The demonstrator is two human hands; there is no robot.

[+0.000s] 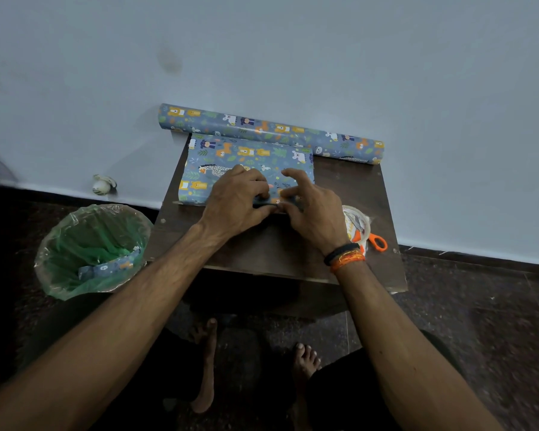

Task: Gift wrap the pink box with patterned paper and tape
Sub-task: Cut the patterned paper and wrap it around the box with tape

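Observation:
A blue patterned paper sheet (249, 163) with cartoon animals lies over the box on the small dark table (262, 250); no pink of the box shows. My left hand (235, 202) and my right hand (313, 209) meet at the sheet's near edge. The fingers and thumbs of both curl round and pinch a dark fold of paper between them. The paper roll (271, 132) lies along the wall behind the sheet. A tape roll (355, 223) sits at the table's right side, just past my right wrist.
Orange-handled scissors (377, 242) lie by the tape roll near the table's right edge. A bin (91, 250) with a green liner and a paper scrap stands on the floor to the left. My bare feet are under the table. A small white object (104, 185) lies by the wall.

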